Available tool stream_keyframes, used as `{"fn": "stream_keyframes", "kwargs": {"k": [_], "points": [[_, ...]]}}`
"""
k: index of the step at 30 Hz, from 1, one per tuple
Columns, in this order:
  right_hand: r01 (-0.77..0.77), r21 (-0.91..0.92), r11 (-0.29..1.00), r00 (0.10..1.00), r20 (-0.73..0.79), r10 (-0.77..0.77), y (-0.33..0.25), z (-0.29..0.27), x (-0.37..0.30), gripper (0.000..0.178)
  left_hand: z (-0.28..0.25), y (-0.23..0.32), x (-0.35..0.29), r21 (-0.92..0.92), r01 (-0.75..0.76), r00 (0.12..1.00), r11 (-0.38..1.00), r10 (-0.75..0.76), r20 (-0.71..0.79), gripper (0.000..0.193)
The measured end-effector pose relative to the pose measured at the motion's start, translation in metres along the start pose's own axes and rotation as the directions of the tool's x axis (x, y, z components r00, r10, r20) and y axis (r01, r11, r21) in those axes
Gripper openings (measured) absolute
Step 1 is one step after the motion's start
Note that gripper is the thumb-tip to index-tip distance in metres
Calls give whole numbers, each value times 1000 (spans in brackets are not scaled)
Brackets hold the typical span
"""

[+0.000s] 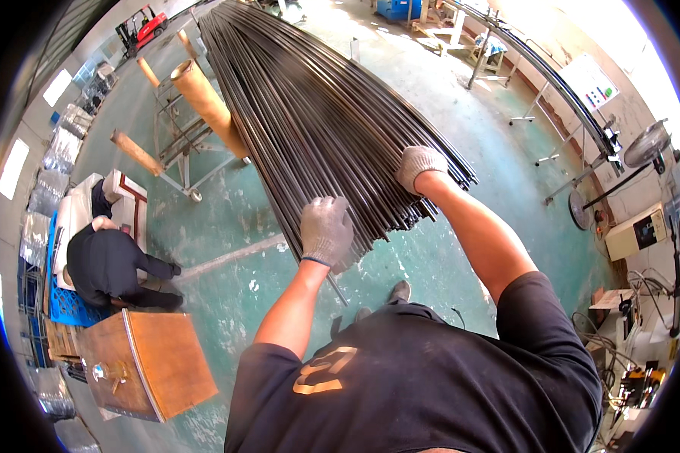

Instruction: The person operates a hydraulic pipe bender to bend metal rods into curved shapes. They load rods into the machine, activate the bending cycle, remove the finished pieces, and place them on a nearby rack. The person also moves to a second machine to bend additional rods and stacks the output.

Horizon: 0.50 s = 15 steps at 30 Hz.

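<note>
A long bundle of thin dark metal rods (310,113) stretches away from me, its uneven near ends pointing towards my body. My left hand (326,230), in a pale knitted work glove, is closed over the rods at the bundle's near left side. It is slightly blurred, and its fingertips are hidden. One metal rod (338,290) sticks out below that hand, past the other ends. On the right side, my right hand (420,167), gloved the same way, curls with bent fingers over the rods near their ends. Its fingertips are out of sight too.
Left of the bundle stands a wheeled metal frame (185,167) with brown padded posts (208,102). A co-worker (109,257) bends over beside a brown cabinet (170,362). A red forklift (140,32) is far left. A rail stand (555,87) and a fan (647,143) line the right.
</note>
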State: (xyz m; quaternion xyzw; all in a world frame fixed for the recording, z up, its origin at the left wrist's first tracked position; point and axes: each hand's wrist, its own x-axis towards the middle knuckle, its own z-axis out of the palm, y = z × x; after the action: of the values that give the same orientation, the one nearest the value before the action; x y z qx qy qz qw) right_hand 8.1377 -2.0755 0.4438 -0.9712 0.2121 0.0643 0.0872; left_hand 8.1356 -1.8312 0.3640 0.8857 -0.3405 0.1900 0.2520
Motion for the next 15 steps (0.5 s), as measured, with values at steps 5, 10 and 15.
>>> {"fn": "stream_keyframes", "kwargs": {"k": [5, 10, 15], "points": [[-13, 32, 999, 996, 94, 9, 6, 8, 29, 43, 1, -4, -1, -80, 26, 998, 996, -31, -60, 9], [-108, 409, 906, 972, 236, 10, 43, 5, 52, 33, 4, -4, 2, -135, 32, 997, 990, -40, -61, 9], [-203, 713, 671, 950, 310, -42, 43, -8, 39, 34, -1, -3, 2, -158, 55, 996, 986, -66, -63, 9]]}}
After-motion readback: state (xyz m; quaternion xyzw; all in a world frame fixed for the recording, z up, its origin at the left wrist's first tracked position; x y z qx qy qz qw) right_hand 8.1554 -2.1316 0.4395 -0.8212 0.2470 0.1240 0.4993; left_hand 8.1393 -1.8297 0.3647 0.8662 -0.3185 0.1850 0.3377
